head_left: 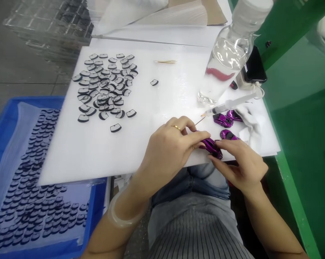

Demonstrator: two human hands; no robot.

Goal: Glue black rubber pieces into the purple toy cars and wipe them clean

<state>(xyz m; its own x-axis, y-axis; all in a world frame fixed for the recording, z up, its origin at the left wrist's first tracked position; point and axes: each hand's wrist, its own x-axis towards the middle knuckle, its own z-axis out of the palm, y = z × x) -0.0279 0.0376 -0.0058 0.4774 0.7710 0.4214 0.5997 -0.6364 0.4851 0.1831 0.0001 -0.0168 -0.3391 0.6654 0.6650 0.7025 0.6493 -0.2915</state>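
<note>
A shiny purple toy car is held over the front edge of the white board. My left hand, with a gold ring on one finger, grips one end of it between thumb and fingers. At the other end, the thumb and forefinger of my right hand pinch the car. A thin brownish stick juts from the left fingers toward the tip of a syringe; whether it is joined to the syringe I cannot tell. More purple toy cars lie just beyond my right hand.
Many small dark-edged clear parts are spread over the left of the white board. Toothpick-like sticks lie at the back. A clear bottle and a black phone stand right. A blue crate holds more parts.
</note>
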